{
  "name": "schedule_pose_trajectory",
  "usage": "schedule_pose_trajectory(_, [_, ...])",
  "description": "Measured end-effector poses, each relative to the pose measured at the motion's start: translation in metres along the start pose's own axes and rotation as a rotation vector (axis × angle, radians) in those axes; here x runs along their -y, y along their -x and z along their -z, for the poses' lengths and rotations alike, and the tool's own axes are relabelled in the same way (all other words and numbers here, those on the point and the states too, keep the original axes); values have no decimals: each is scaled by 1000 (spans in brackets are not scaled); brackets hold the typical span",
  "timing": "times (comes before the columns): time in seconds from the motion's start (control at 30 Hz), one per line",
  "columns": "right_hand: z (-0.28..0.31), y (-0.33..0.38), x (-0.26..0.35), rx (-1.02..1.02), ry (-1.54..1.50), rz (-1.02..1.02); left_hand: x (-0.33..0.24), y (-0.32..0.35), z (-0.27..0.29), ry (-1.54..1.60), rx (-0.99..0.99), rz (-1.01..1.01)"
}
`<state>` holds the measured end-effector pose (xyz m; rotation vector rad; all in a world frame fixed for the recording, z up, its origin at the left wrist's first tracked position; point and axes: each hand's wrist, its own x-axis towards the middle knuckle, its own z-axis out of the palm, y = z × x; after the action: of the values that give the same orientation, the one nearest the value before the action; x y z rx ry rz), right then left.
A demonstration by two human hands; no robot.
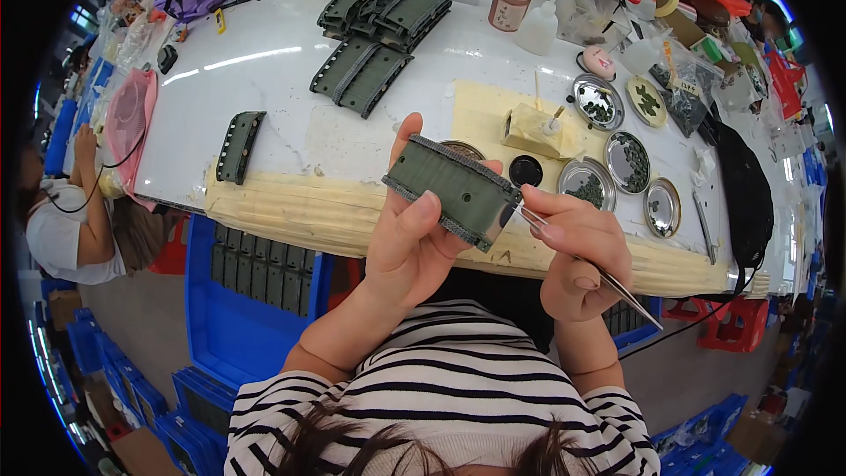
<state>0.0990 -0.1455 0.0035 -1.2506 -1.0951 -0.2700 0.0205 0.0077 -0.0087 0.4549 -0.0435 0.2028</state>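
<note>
held curved panel (445, 187): dark green, tan/black patch at one end | tweezers (626, 293): silver | shirt (467, 398): white, black horizontal stripes | tabletop (203, 115): white | edge covering (291, 210): pale yellow | bin (238, 345): blue | round tin (509, 7): pink | squeeze bottle (535, 33): translucent white | fabric bag (745, 198): black | stool (738, 326): red

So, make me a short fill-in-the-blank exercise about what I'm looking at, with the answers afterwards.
1. The right hand holds a pair of metal ____.
2. The curved piece in the left hand is mainly ____ in colour.
3. The crate holding rows of dark pieces is ____.
4. The shirt is patterned with dark ____.

Missing words: tweezers; green; blue; stripes.
</note>
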Motion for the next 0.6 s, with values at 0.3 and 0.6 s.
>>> schedule_pose_trajectory(0.3, [0,-1,0,47,124,83,1,1,1,40,12,7])
schedule_pose_trajectory(0.6, [-3,2,-1,7,159,98,6,2,0,61,6,-4])
